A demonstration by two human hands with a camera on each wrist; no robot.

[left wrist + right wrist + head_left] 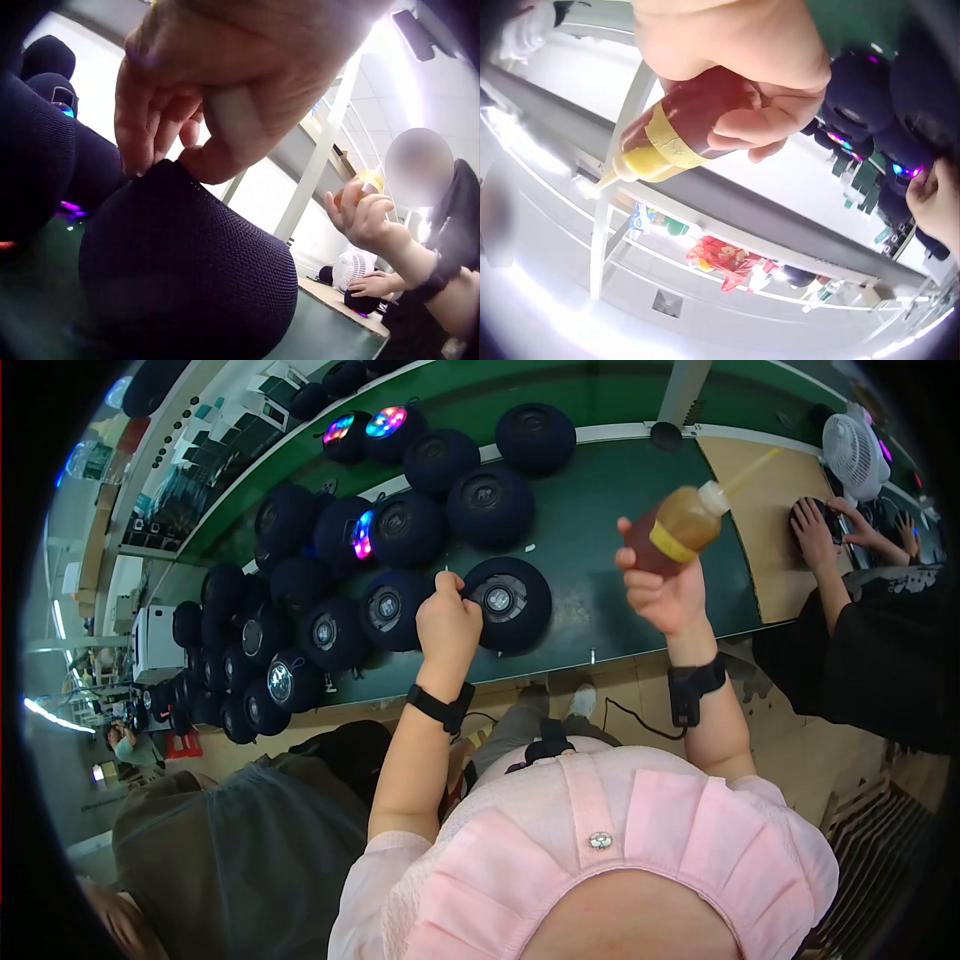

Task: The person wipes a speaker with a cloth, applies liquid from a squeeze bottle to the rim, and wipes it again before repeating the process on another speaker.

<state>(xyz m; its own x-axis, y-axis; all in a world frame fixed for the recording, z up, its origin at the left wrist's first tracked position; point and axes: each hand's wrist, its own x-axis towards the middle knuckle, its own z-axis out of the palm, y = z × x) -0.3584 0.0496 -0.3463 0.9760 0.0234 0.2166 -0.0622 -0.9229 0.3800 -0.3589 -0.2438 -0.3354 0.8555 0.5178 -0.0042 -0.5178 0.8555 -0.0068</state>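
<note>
My left hand (449, 622) pinches the edge of a round, navy fabric-covered speaker (515, 622) at the front of the bench. In the left wrist view, thumb and fingertips close on the knit fabric (187, 262) at its top edge. My right hand (668, 592) grips a squeeze bottle (686, 525), raised above the bench to the right of the speaker. The bottle has amber liquid inside, a yellow label band, a white cap and a thin yellowish nozzle. In the right wrist view, my fingers wrap round the bottle (686, 124).
Several more round speakers (490, 507) crowd the green bench (620, 490) to the left and behind, a few lit in colours. Another person's hands (815, 535) work at a wooden board (745, 510) on the right, beside a white fan (855, 455). Someone else sits at left (250, 850).
</note>
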